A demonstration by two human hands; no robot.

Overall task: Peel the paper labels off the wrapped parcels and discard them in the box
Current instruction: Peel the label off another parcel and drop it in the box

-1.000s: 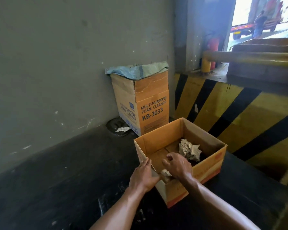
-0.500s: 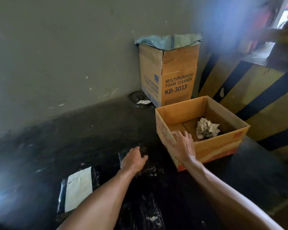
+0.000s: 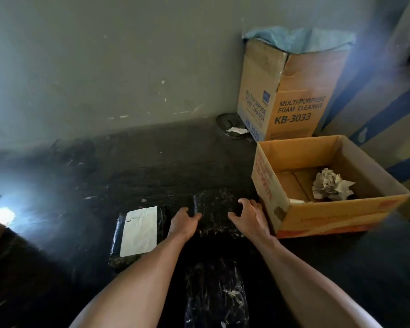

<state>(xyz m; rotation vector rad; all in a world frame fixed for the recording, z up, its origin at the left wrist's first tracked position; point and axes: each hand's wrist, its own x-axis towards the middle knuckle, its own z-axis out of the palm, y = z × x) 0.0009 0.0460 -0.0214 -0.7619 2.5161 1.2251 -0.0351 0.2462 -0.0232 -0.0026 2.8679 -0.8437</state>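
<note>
A black wrapped parcel (image 3: 213,210) lies on the dark floor just left of the open cardboard box (image 3: 329,217). My left hand (image 3: 184,223) rests at the parcel's left edge with its fingers curled on top. Over the parcel's right side, my right hand (image 3: 249,216) has its fingers spread. Neither hand holds anything. A second black parcel (image 3: 115,235) to the left carries a white paper label (image 3: 140,230). Between my forearms lies a third parcel (image 3: 216,292) with torn label scraps. Crumpled paper (image 3: 329,185) sits inside the box.
A tall "Foam Cleaner" carton (image 3: 291,95) lined with a blue bag stands against the grey wall (image 3: 116,55). Beside it a round dark lid (image 3: 225,121) holds a paper scrap (image 3: 237,130). A striped barrier (image 3: 388,129) rises behind the open box.
Both hands left the box and came down to the parcel beside it. The view swung left and down, bringing the labelled parcel and the near parcel into sight.
</note>
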